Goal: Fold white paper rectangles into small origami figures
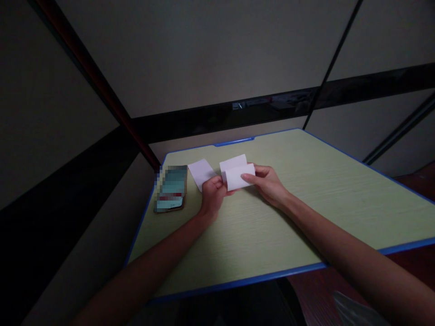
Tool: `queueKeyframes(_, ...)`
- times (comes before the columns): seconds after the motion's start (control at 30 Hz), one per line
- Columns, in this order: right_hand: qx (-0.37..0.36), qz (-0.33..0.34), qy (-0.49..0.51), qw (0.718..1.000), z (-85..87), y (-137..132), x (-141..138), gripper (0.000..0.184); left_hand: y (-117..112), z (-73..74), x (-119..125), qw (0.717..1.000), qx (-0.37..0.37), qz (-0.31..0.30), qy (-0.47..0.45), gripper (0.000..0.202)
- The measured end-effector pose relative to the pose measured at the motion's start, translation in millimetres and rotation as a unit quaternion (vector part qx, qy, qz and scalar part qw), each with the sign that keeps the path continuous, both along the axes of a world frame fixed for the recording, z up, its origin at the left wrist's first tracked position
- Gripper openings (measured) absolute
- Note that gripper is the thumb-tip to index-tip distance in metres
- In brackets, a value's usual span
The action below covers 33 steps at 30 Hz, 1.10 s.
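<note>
Between my two hands, a little above the table, is a folded sheet of white paper point(239, 176), its two flaps standing partly apart. My right hand point(268, 183) pinches its right side, thumb on the front flap and fingers behind. At the lower left, my left hand point(213, 194) closes its fingers on the fold of the same paper. Another white sheet point(201, 173) lies flat on the table just beyond my left hand, which covers its near corner.
A light wood-grain table point(322, 190) with a blue edge is in front of me. At its left side lies a phone-like object point(171, 188), blurred by pixelation. Behind the table stand pale panels point(210, 59) with a glossy black band point(197, 118).
</note>
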State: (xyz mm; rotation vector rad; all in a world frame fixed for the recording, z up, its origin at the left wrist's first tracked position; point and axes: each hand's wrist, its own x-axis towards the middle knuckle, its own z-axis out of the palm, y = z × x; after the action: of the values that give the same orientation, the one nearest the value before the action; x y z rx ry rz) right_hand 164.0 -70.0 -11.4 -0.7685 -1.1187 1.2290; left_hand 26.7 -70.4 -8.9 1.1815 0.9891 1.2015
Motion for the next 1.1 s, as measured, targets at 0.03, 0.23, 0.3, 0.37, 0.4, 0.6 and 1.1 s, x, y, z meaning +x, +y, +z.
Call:
queueKeyframes(0.03, -0.012, -0.007, 0.008, 1.000, 0.5, -0.3, -0.5, 0.010, -0.9, 0.6, 0.5, 1.000, -0.003, -0.015, 0.007, 0.024)
queueKeyframes(0.23, -0.065, -0.067, 0.024, 0.995, 2.3, -2.1, -3.0, 0.014, -2.9, -1.4, 2.9, 0.996, -0.003, -0.082, 0.029, 0.029)
queueKeyframes(0.3, -0.067, -0.086, 0.019, 0.994, 1.0, -1.3, -2.6, 0.016, -3.5, -1.7, 4.0, 0.995, 0.004, -0.095, 0.034, 0.027)
queueKeyframes(0.37, -0.060, -0.099, 0.012, 0.993, -0.4, -0.3, -2.0, 0.018, -3.7, -1.6, 4.8, 0.994, 0.012, -0.100, 0.032, 0.024)
queueKeyframes(0.4, -0.057, -0.104, 0.008, 0.993, -0.9, 0.2, -1.8, 0.019, -3.2, -1.7, 4.7, 0.995, 0.015, -0.098, 0.026, 0.022)
queueKeyframes(0.6, -0.054, -0.134, -0.035, 0.989, -0.5, 0.1, -2.6, 0.021, 4.8, -6.3, -0.7, 0.999, 0.023, -0.019, -0.044, 0.018)
queueKeyframes(1.1, -0.047, -0.152, -0.090, 0.983, 3.3, -4.8, -4.8, 0.022, 2.2, -3.3, -0.5, 0.999, 0.038, -0.016, 0.019, 0.021)
